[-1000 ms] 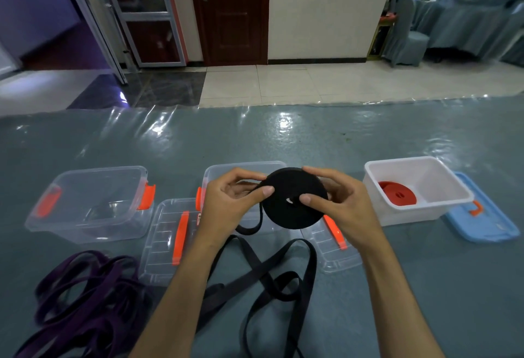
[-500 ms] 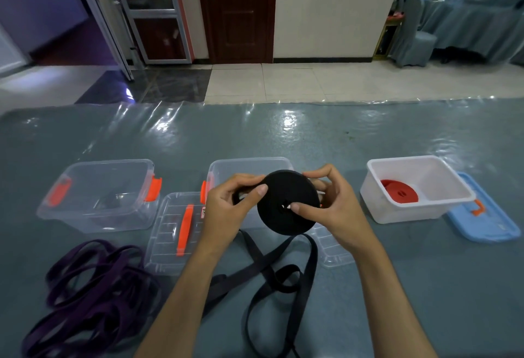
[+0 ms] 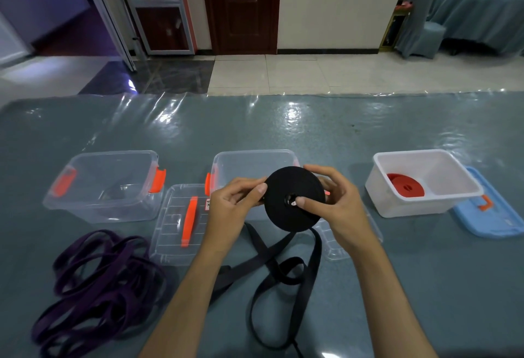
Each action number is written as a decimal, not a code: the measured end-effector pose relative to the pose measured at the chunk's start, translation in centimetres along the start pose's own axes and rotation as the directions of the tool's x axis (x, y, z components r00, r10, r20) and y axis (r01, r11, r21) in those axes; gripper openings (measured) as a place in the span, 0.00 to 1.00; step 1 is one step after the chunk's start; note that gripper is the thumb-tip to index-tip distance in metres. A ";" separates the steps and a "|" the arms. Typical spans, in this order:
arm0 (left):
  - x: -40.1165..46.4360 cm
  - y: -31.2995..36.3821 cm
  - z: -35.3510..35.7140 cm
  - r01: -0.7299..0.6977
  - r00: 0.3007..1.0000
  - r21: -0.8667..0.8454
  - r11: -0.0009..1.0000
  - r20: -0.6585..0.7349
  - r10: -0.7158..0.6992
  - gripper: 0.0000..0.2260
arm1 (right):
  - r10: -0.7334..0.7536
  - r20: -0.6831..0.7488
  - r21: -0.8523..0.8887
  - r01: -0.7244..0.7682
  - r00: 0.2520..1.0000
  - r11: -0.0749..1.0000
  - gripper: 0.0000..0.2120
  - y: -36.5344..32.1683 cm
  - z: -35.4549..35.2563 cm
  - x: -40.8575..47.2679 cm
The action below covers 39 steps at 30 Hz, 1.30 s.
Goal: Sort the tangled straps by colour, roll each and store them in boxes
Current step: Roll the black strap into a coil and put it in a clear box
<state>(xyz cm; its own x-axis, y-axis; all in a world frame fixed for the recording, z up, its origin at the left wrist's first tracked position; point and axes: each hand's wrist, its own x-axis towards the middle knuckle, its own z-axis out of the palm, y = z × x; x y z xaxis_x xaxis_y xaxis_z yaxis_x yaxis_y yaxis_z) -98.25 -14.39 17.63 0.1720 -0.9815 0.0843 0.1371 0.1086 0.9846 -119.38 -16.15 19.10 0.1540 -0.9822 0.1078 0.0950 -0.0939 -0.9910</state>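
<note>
A black strap roll (image 3: 289, 187) is held upright above the table in front of the middle clear box (image 3: 255, 160). My right hand (image 3: 338, 207) grips the roll, thumb on its centre hole. My left hand (image 3: 229, 207) pinches the roll's left edge where the strap feeds in. The loose black strap tail (image 3: 283, 272) hangs down and loops on the table. A tangled purple strap (image 3: 93, 286) lies at the front left. A rolled red strap (image 3: 406, 186) sits inside the white box (image 3: 453, 196).
An empty clear box with orange latches (image 3: 105, 184) stands at the left. A clear lid with an orange handle (image 3: 181, 224) lies before it, another clear lid (image 3: 331, 241) under my right wrist. A blue lid (image 3: 493, 210) lies beside the white box.
The roll has turned a little between my hands and the loose black tail on the table has shortened and shifted. The view has tilted slightly downward.
</note>
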 end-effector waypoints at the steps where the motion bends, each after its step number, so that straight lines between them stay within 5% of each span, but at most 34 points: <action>1: 0.2 0.0 0.0 0.006 1.000 0.000 1.000 -0.013 -0.006 0.08 | 0.002 -0.012 0.008 -0.002 1.000 1.000 0.27 0.2 0.1 0.1; 6: 0.9 -0.3 0.3 0.007 0.985 -0.039 0.999 -0.174 -0.014 0.10 | -0.002 -0.082 0.044 0.006 0.997 0.999 0.27 0.9 1.3 0.9; 13: 2.7 -0.6 -1.0 0.210 0.978 -0.136 0.968 0.029 -0.208 0.13 | 0.027 -0.197 0.131 -0.001 0.980 0.991 0.25 2.7 2.5 3.5; 21: 9.6 -2.0 -2.8 0.302 0.945 -0.079 0.950 -0.106 -0.309 0.14 | 0.248 -0.153 0.261 -0.203 0.957 0.944 0.17 6.0 4.9 9.4; 27: 15.1 -7.8 -3.3 0.462 0.875 0.059 0.885 -0.193 -0.444 0.13 | 0.448 -0.167 -0.096 -0.467 0.878 0.879 0.17 12.0 3.4 14.5; 39: 21.9 -20.8 -4.3 0.703 0.711 0.300 0.645 -0.333 -0.619 0.13 | 0.764 -0.127 -0.575 -0.674 0.633 0.463 0.14 20.5 3.4 21.5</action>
<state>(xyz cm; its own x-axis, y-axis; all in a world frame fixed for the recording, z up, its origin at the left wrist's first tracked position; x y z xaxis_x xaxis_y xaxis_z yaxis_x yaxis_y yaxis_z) -93.17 -37.48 -1.66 0.3624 -0.7124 -0.6009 -0.0837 -0.6670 0.7403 -110.79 -38.69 1.36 0.0451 -0.7141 -0.6986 -0.6251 0.5253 -0.5773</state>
